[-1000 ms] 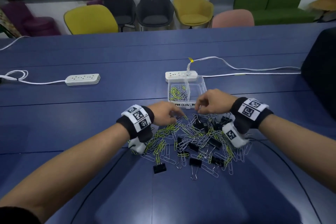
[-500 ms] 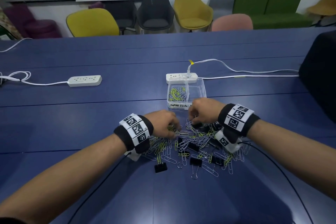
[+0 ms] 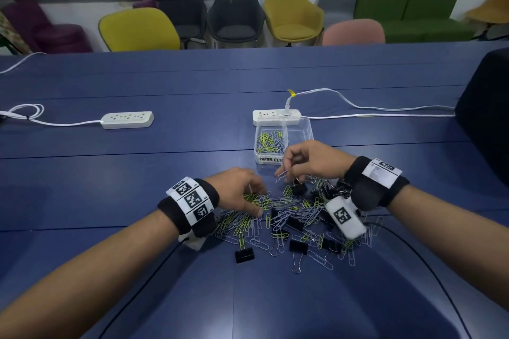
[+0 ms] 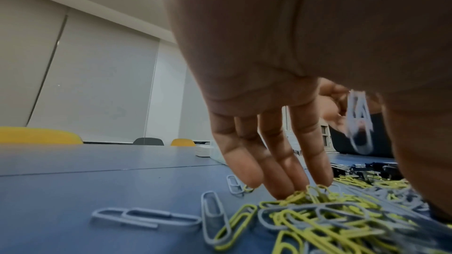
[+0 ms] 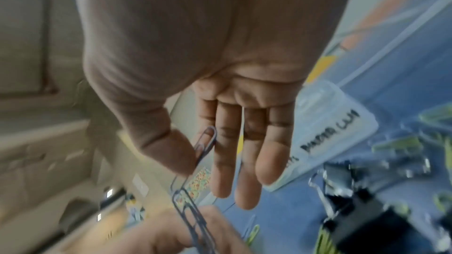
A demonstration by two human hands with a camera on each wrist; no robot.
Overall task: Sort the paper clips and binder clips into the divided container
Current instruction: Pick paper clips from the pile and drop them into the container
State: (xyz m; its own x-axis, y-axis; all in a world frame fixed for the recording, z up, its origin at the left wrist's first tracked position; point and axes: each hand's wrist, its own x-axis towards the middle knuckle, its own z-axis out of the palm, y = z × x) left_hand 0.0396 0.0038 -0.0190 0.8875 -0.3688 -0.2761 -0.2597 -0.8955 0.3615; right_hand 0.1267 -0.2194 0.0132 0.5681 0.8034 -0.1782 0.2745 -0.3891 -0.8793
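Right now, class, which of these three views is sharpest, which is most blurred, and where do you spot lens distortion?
Head view: sharpest; the label on the divided container is readable, though the table edges bow from the wide lens. Left wrist view: near paper clips crisp, the left hand looming large. Right wrist view: most blurred; right hand soft, binder clips smeared.
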